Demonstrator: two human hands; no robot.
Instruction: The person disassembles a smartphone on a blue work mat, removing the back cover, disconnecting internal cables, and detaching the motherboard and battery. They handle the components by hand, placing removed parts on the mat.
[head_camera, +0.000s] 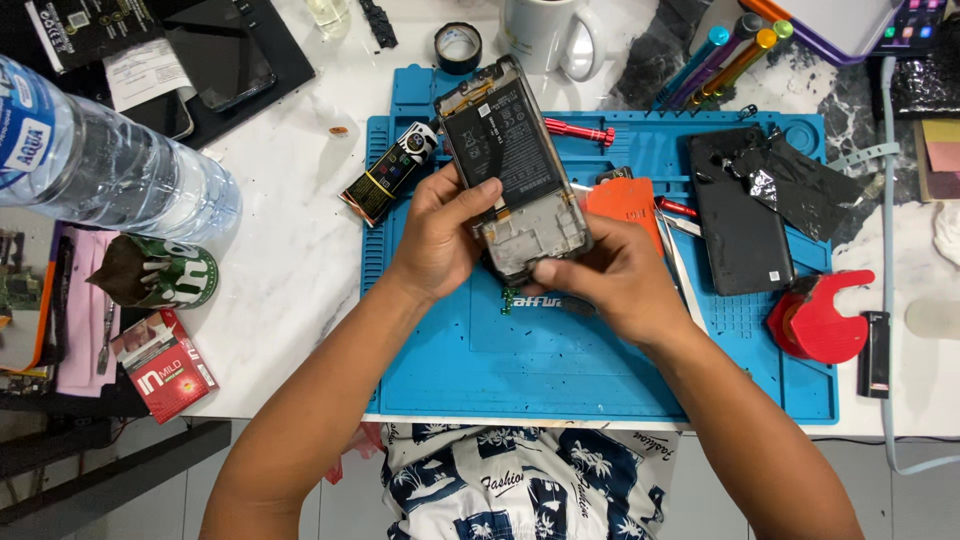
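Here, your left hand (440, 235) and right hand (610, 280) both grip the opened phone (515, 165), lifted above the blue mat (560, 370). Right of it lie a black back cover (738, 215) and red tape dispenser (820, 318).

Opened phone's (515, 170) lower end hidden under both hands (fingertips too); water bottle (100, 165) cut off at left edge

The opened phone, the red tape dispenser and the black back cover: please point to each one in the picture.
opened phone (505, 140): head view, on its black battery.
red tape dispenser (815, 325): head view, on its red body, right side of the blue mat.
black back cover (738, 225): head view, on its flat middle.
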